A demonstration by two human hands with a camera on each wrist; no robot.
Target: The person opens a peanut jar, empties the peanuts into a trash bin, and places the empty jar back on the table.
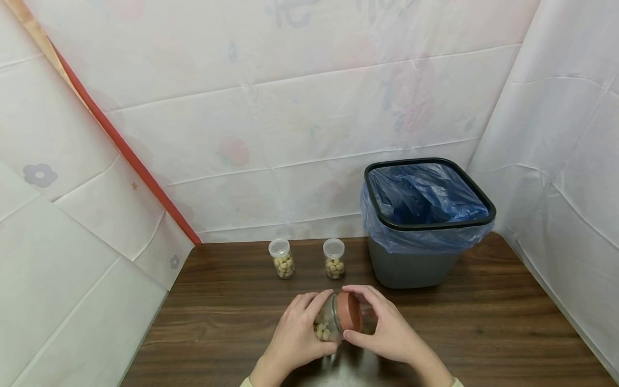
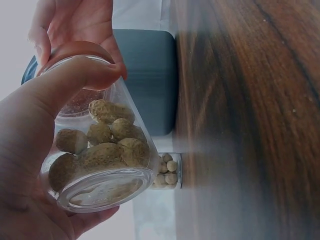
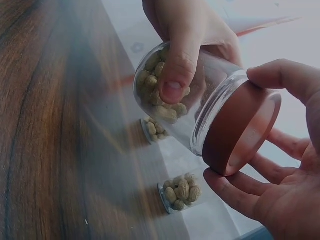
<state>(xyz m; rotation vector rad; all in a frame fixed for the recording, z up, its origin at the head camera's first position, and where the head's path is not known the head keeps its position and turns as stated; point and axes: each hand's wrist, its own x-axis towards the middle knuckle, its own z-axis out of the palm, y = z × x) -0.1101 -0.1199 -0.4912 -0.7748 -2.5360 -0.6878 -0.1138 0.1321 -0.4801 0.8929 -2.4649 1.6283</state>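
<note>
My left hand grips a clear glass jar round its body, thumb on the near side. Peanuts in their shells lie inside it, toward its bottom. The jar is tipped, its mouth end pointing right in the head view. A reddish-brown lid sits at that mouth, and my right hand holds its rim between thumb and fingers. Whether the lid is screwed tight cannot be told. Behind the hands stand two small clear jars, a left one and a right one, both white-lidded and part-filled with peanuts.
A grey bin with a black rim and a blue plastic liner stands at the back right of the dark wooden table. Pale printed cloth hangs behind and at both sides. A red strip slants down at the left.
</note>
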